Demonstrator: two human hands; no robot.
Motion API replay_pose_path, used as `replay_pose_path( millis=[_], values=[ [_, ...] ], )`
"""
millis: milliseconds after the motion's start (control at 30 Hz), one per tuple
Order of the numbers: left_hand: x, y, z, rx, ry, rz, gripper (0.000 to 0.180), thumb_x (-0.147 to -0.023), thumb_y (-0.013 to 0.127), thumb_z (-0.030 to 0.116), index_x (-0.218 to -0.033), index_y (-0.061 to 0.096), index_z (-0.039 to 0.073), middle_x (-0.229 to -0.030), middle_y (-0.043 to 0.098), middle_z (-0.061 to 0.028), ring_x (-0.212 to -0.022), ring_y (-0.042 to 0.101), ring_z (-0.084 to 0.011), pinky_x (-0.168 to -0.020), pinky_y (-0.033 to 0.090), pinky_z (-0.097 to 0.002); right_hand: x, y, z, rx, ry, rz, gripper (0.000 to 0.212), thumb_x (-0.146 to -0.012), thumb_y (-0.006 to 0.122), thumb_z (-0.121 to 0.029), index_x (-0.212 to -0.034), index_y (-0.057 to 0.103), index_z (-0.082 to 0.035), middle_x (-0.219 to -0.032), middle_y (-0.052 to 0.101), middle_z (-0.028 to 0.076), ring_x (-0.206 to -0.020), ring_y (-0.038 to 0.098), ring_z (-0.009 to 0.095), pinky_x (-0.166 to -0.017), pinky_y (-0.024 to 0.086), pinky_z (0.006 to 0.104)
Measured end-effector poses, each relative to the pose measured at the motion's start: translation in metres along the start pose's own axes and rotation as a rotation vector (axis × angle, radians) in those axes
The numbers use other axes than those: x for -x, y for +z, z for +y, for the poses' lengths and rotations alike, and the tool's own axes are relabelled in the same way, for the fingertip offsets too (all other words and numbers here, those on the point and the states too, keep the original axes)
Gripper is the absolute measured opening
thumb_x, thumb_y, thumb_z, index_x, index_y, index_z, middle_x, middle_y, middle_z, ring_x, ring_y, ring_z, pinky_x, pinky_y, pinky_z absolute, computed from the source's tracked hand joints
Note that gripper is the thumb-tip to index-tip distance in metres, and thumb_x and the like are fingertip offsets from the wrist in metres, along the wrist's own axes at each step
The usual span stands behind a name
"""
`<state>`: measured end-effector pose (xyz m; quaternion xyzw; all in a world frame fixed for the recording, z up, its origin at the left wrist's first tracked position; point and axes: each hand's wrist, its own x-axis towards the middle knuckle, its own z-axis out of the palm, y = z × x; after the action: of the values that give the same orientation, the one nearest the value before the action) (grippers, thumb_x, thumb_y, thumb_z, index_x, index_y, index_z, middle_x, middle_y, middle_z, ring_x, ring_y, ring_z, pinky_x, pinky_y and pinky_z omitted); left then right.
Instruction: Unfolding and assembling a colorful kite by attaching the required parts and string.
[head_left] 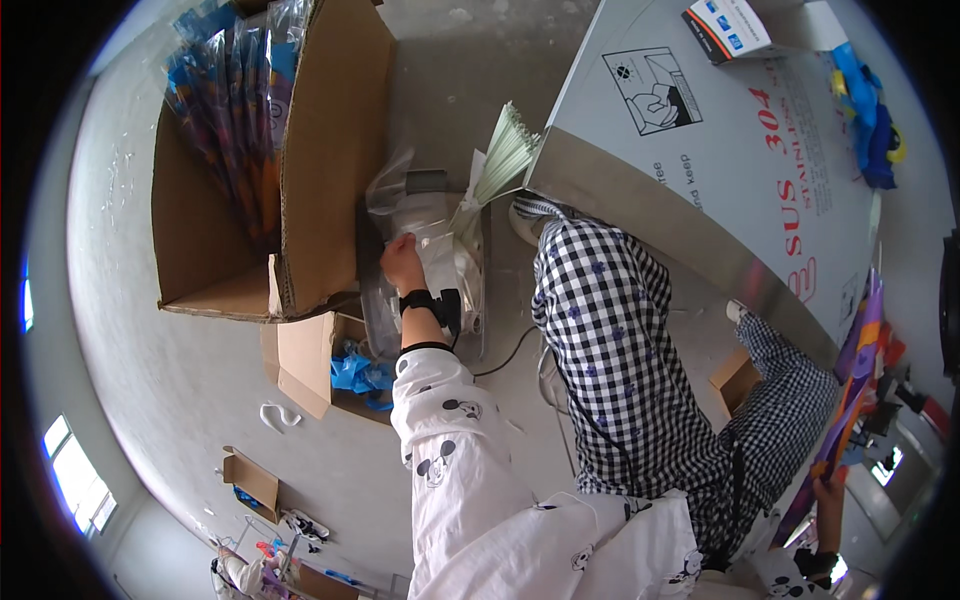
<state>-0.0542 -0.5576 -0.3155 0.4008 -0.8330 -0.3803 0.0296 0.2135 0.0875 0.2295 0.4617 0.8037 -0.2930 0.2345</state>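
My left hand (pixel 402 264), a dark band on its wrist, reaches into a clear plastic bin (pixel 378 318). Its fingers are curled among clear plastic bags (pixel 432 222); what they grip, if anything, is hidden. A bundle of thin pale sticks (pixel 508 155) leans up out of the bin beside this hand. Far to the right, my right hand (pixel 828 494) is closed around a long purple and orange piece of fabric (pixel 850 405). That fabric hangs by the edge of the metal-topped table (pixel 700 100).
At left, a tall cardboard box (pixel 335 150) holds bagged purple, orange and blue pieces (pixel 235 120). Under it stands a smaller carton (pixel 305 365) with blue plastic (pixel 360 373). A small white box (pixel 735 30) and blue-yellow items (pixel 870 115) lie on the table. A cable (pixel 515 352) crosses the floor.
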Motion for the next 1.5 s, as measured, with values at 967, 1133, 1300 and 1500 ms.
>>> replay_pose_path(
  millis=[967, 1133, 1300, 1500],
  values=[
    [0.51, -0.156, 0.386, 0.92, 0.586, -1.449, 0.024, -0.081, 0.067, -0.003, -0.102, 0.058, 0.004, -0.138, 0.046, -0.013, -0.116, 0.054, -0.0201, -0.093, 0.047, -0.0329, -0.048, 0.012, -0.084, -0.639, -0.747, -0.813, 0.043, -0.084, 0.061, 0.005, -0.126, 0.054, 0.001, -0.11, 0.064, 0.007, -0.099, 0.061, 0.015, -0.09, 0.05, 0.0283],
    [0.524, -0.127, 0.387, 1.043, -0.015, -1.636, 0.047, -0.091, 0.062, 0.008, -0.133, 0.041, 0.002, -0.129, 0.052, -0.0121, -0.106, 0.057, -0.0189, -0.09, 0.049, -0.0337, -0.067, -0.002, -0.041, -0.828, -0.742, -0.622, 0.026, -0.089, 0.061, -0.003, -0.114, 0.061, 0.003, -0.103, 0.066, 0.008, -0.1, 0.061, 0.016, -0.093, 0.047, 0.0309],
    [0.515, -0.079, 0.39, 0.984, -0.075, -1.476, 0.044, -0.099, 0.05, 0.02, -0.137, 0.041, 0.0, -0.132, 0.053, -0.0148, -0.11, 0.058, -0.0212, -0.093, 0.047, -0.0348, -0.078, -0.025, -0.026, -0.975, -0.744, -0.539, 0.022, -0.09, 0.06, -0.009, -0.108, 0.062, 0.003, -0.101, 0.067, 0.01, -0.096, 0.061, 0.02, -0.09, 0.047, 0.0327],
    [0.51, -0.046, 0.351, 0.768, -0.397, -1.655, 0.053, -0.092, 0.06, 0.02, -0.138, 0.042, 0.0, -0.134, 0.052, -0.0121, -0.126, 0.048, -0.0229, -0.101, 0.04, -0.0373, -0.079, -0.047, -0.031, -0.981, -0.663, -0.509, 0.026, -0.091, 0.058, -0.01, -0.112, 0.061, 0.004, -0.103, 0.067, 0.012, -0.097, 0.062, 0.02, -0.091, 0.047, 0.0325]
  ],
)
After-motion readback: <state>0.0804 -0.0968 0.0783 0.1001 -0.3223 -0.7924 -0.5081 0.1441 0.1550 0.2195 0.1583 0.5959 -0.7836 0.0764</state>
